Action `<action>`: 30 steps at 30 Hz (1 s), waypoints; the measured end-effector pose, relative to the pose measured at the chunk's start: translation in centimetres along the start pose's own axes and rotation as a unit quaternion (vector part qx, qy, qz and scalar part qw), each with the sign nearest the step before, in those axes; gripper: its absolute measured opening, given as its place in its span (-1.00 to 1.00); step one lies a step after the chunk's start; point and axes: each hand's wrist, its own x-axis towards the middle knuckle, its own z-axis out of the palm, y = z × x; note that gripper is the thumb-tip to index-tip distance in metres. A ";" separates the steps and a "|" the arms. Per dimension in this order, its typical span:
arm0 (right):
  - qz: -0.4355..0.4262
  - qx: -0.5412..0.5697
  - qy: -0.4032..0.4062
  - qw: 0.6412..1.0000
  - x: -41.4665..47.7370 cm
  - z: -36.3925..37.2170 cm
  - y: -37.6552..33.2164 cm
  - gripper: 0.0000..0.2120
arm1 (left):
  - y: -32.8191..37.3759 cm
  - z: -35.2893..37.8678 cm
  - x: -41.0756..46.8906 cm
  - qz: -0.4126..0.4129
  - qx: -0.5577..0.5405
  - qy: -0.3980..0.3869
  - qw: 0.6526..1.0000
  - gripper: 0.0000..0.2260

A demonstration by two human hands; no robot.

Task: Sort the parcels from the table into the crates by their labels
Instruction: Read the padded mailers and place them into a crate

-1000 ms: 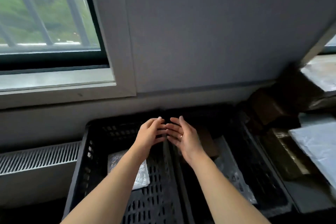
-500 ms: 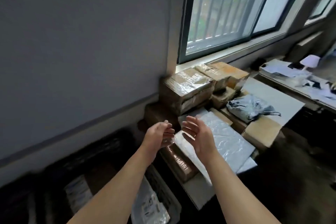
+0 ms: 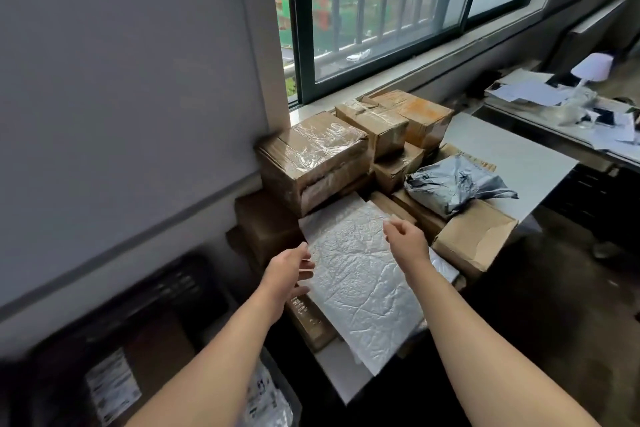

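White bubble mailer [image 3: 360, 274] lies flat over brown boxes at the table [image 3: 502, 149] edge. Taped cardboard boxes [image 3: 311, 156] stacked behind; crumpled grey poly bag [image 3: 453, 184] to the right. Dark crate [image 3: 166, 291] lower left, blurred, seemingly part-filled.

Daylight came from window [image 3: 388, 3], soft, fairly dim indoors. Glare sat on taped box [image 3: 311, 149]. Floor [image 3: 536, 305] lay dark. Centre was sharp. Lower-left crate [image 3: 104, 340] was motion-blurred; window frame bowed from wide-angle distortion at edges.
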 end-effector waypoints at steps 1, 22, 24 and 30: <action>-0.006 -0.051 0.003 0.999 0.5 -0.8 0.2 -0.83 | 0.0 0.1 0.1 -0.012 0.002 0.010 1.000 -0.71; -0.027 -0.492 -0.026 0.870 2.9 -2.2 3.4 -0.26 | -4.4 2.9 -0.1 -0.050 0.057 0.029 0.997 -0.87; -0.048 -0.498 0.002 0.866 2.9 -2.2 3.2 -0.44 | -4.3 2.7 -0.4 -0.048 0.066 0.033 0.996 -0.88; -0.091 -0.424 0.021 0.901 2.9 -3.2 -0.1 -0.86 | -4.0 0.1 -1.3 -0.057 0.056 0.054 0.995 -0.84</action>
